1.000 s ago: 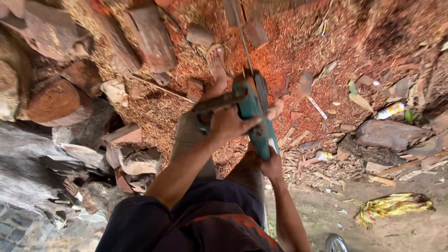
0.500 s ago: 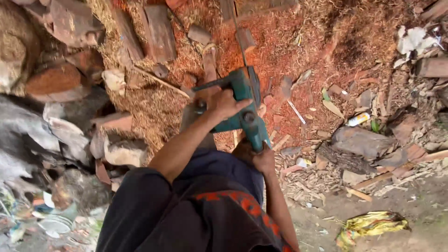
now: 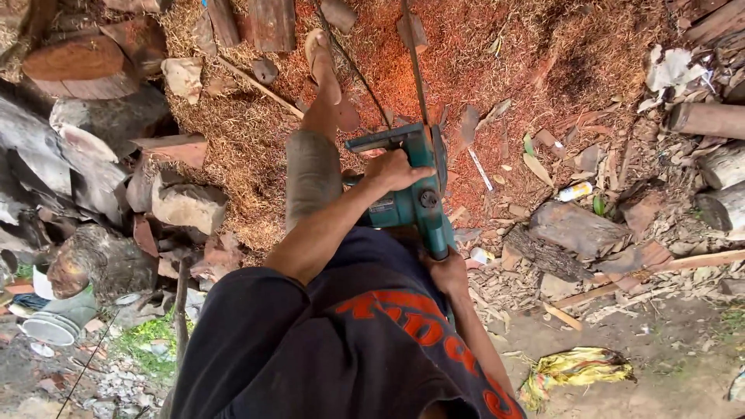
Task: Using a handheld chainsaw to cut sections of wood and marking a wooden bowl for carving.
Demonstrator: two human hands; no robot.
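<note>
Both hands clamped on teal chainsaw (image 3: pixel 411 194): left hand (image 3: pixel 397 169) on top handle, right hand (image 3: pixel 446 271) on rear grip. Bar raised over sawdust (image 3: pixel 256 132), touching no wood; cut logs (image 3: pixel 77 66) along ground's left edge.

1. Red-brown sawdust (image 3: pixel 497 70) is covering the ground outdoors in daylight.
2. Cut logs (image 3: pixel 85 66) and wood offcuts (image 3: pixel 574 229) are lying around it.
3. A yellow wrapper (image 3: pixel 574 368) is sitting on bare dirt (image 3: pixel 667 349).
4. A bucket (image 3: pixel 58 318) is lying near grass (image 3: pixel 147 337).
</note>
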